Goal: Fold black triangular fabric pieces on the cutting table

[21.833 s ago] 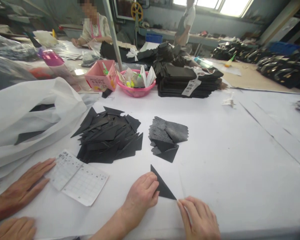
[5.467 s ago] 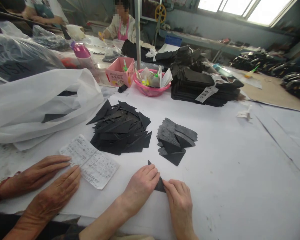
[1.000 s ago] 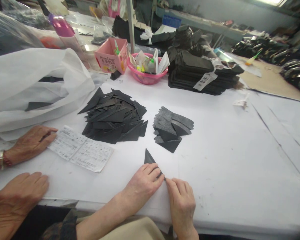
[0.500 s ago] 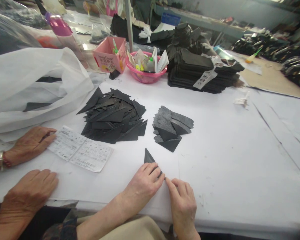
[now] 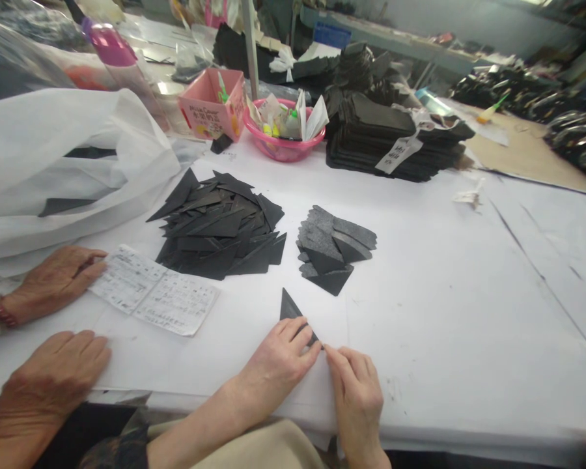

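A black triangle (image 5: 288,307) of stiff material lies on the white table (image 5: 444,312) near the front edge. My left hand (image 5: 278,365) rests flat on it with the fingers stretched out, covering its lower part. My right hand (image 5: 356,397) is beside it, fingers drawn together, with the fingertips pinching the triangle's near corner. Beyond them are a loose heap of black triangles (image 5: 219,225) and a smaller stack of grey felt triangles (image 5: 332,251).
A co-worker's two hands (image 5: 53,280) rest at the left, one on a printed paper slip (image 5: 153,298). A white bag (image 5: 63,163), pink box (image 5: 208,111), pink basket (image 5: 283,140) and a stack of black sheets (image 5: 395,143) stand further back.
Over the last second my hands have stayed on the triangle. The co-worker's near hand has shifted slightly right along the table edge.
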Motion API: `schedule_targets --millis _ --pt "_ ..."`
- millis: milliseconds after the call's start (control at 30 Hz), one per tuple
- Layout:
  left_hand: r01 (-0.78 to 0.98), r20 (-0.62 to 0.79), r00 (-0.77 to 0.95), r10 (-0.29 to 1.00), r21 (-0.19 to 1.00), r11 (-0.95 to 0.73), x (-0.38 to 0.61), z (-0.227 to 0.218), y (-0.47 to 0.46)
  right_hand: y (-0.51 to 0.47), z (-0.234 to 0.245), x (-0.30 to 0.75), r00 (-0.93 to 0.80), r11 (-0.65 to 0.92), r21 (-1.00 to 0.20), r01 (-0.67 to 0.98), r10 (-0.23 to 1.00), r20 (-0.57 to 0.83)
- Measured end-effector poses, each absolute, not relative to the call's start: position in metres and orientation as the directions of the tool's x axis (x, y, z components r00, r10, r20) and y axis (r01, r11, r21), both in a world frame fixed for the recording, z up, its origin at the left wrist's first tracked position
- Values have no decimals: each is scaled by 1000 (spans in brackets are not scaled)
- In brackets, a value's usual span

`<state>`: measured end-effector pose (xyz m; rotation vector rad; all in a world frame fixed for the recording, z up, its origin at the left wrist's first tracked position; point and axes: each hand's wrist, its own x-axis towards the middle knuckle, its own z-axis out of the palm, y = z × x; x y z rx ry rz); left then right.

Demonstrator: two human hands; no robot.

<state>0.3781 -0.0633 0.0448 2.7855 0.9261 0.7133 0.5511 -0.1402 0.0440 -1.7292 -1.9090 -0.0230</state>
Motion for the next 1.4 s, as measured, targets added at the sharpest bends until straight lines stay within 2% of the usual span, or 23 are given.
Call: schedule_targets --millis 167,433,567,700,800,1000,1100,1400 --pt "529 406 692 598 279 -802 377 43 -63 -143 46 551 -77 202 -267 942 907 415" --pt "517 425 673 605 314 -796 376 43 -61 -148 49 549 -116 183 -162 970 929 352" --pt "514 413 677 609 327 -793 375 45 -60 -150 50 551 -119 179 -159 971 937 329" --pt "508 418 672 612 341 -791 374 47 -60 -147 50 551 -105 201 -207 957 910 401" --pt "502 432 661 614 354 -789 374 49 -59 -142 47 548 -105 193 -160 968 891 442" --pt "506 267 693 670 482 -715 370 48 -56 -136 38 549 -179 200 -26 979 922 344" --pt "476 210 726 655 535 -698 368 43 -53 -137 40 554 -230 235 25 972 915 333" --pt "475 318 689 652 482 -736 366 37 -50 -140 41 564 -331 309 118 944 877 349"
